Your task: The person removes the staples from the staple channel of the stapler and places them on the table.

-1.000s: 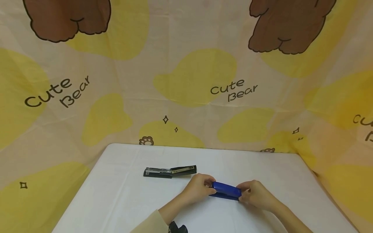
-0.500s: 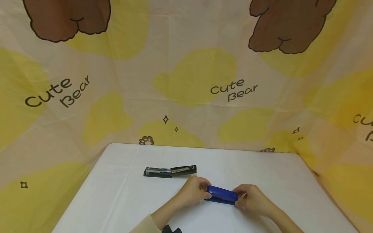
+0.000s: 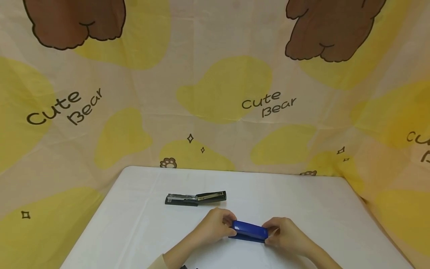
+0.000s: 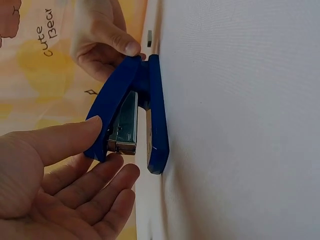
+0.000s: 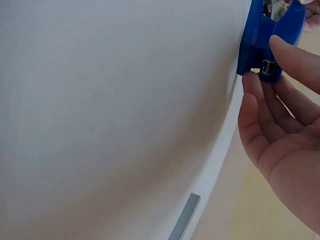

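The blue stapler (image 3: 250,229) has shifted toward eight o'clock, left hand (image 3: 215,226) and right hand (image 3: 287,234) pinching opposite ends, best kept level.

Blue stapler (image 3: 249,229) blocks between 2 hands (image 3: 215,226) (image 3: 286,235) (bare tabletop (image 3: 285,194) behind it).

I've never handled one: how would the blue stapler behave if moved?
Solid-looking, the blue stapler should stay stiff, though its gaping halves might swing. Its shiny top could feel slippery; its flat base probably won't roll.
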The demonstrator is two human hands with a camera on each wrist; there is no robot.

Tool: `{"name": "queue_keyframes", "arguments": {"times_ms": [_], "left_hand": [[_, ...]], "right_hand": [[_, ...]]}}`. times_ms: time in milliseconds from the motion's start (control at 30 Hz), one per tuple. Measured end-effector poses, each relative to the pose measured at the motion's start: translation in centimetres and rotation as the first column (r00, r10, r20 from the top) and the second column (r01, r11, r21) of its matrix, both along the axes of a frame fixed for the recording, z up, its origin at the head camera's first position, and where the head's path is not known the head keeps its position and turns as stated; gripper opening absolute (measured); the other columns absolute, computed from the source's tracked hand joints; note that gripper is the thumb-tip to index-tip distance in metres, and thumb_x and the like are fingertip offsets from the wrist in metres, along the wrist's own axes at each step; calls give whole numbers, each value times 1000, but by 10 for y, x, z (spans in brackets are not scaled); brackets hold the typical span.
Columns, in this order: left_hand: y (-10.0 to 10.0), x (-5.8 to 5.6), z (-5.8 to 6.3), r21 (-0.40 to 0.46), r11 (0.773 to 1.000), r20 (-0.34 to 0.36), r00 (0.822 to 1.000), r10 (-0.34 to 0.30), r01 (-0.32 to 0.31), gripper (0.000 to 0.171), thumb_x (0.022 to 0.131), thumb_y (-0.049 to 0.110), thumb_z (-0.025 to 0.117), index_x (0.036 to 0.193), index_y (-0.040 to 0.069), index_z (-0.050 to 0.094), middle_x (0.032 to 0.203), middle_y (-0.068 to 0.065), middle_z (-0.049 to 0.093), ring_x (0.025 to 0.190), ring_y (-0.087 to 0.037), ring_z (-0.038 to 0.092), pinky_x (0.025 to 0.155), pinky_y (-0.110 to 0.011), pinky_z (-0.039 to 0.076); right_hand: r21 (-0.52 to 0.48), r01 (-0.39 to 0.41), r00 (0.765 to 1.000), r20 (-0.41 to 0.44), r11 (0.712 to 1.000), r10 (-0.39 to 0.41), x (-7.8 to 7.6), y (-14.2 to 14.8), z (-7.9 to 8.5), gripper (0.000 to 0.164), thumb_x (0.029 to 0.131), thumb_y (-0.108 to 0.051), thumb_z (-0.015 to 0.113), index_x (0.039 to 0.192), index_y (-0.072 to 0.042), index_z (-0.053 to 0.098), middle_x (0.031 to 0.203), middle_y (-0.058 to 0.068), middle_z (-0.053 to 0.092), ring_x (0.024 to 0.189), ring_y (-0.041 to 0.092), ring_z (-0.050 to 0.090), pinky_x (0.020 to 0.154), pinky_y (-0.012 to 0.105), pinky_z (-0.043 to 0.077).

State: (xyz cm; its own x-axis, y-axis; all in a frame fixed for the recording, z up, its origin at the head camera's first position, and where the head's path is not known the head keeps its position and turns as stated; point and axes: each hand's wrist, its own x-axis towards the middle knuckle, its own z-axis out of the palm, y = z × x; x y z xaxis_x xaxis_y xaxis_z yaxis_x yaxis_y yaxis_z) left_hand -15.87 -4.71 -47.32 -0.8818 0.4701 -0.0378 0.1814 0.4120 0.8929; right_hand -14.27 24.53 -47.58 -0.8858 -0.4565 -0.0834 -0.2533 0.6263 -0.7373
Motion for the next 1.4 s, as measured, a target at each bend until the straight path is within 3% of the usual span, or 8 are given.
{"name": "queue_keyframes", "arguments": {"times_ms": [400, 867, 1033, 1233, 1400], "left_hand": [[-20, 12, 2, -40, 999, 14, 1000, 3, -2, 26, 78, 6, 88, 100, 10, 75, 88, 8, 70, 83, -9, 65, 80, -30, 53], [-37, 17, 7, -37, 997, 21, 998, -60, 60, 27, 73, -1, 88, 93, 9, 73, 83, 7, 69, 78, -8, 64, 77, -26, 52], [-40, 18, 11, -34, 996, 17, 997, -77, 78, 28, 71, -2, 88, 92, 8, 72, 83, 5, 69, 79, -10, 64, 77, -26, 52], [-47, 16, 10, -66, 993, -6, 995, -98, 97, 40, 69, -2, 89, 105, 4, 73, 87, 5, 69, 77, -9, 61, 73, -26, 50], [-53, 14, 7, -112, 992, 8, 998, -57, 58, 44, 67, 0, 89, 108, 0, 74, 85, 1, 67, 76, -11, 57, 73, -29, 47]], "right_hand": [[-54, -45, 999, 13, 998, 46, 7, -14, -2, 34, 79, -7, 89, 109, -3, 75, 95, -2, 69, 81, 8, 59, 70, 25, 51], [-46, -50, 995, 83, 998, 53, 14, -31, 0, 31, 80, -8, 89, 108, -6, 76, 96, -4, 69, 82, 13, 59, 71, 24, 49], [-59, -81, 995, 59, 995, 85, 13, -32, -1, 32, 79, -8, 90, 108, -5, 75, 96, -4, 70, 82, 10, 59, 71, 25, 50], [3, -94, 995, 42, 996, 94, 12, -36, 3, 42, 80, -17, 91, 117, -11, 73, 108, -8, 71, 92, 9, 60, 80, 27, 51], [17, -74, 997, 18, 997, 73, 12, -46, 8, 44, 82, -23, 91, 121, -15, 72, 113, -10, 70, 100, 11, 61, 85, 30, 51]]}}
